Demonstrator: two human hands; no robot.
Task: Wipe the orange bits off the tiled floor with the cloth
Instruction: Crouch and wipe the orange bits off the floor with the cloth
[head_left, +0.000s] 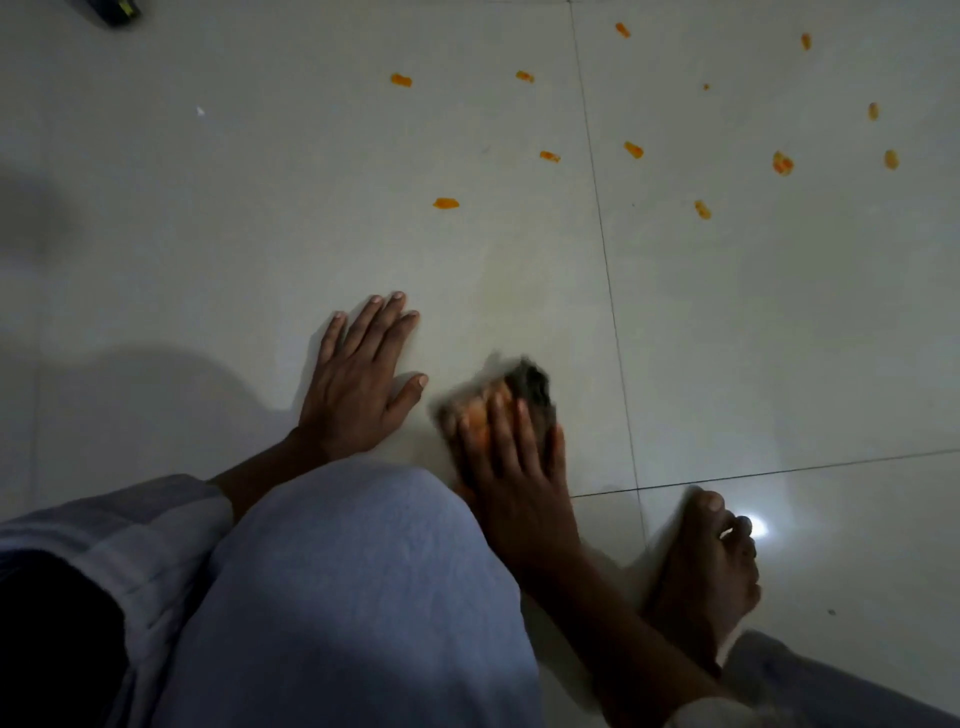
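Several orange bits (446, 203) lie scattered over the pale tiled floor (260, 218), most of them far ahead and to the right, such as a bigger one (782, 163). My right hand (514, 457) presses flat on a dark cloth (530, 384) stained orange, low on the floor near my knee; it is blurred with motion. My left hand (358, 379) rests flat on the tile just left of the cloth, fingers spread, holding nothing. A faint yellowish smear shows on the tile ahead of the cloth.
My bent knee in light trousers (353, 582) fills the lower middle. My bare foot (701, 566) stands on the floor to the right of the arm. A dark object (117, 8) sits at the top left edge. Grout lines (608, 270) cross the floor.
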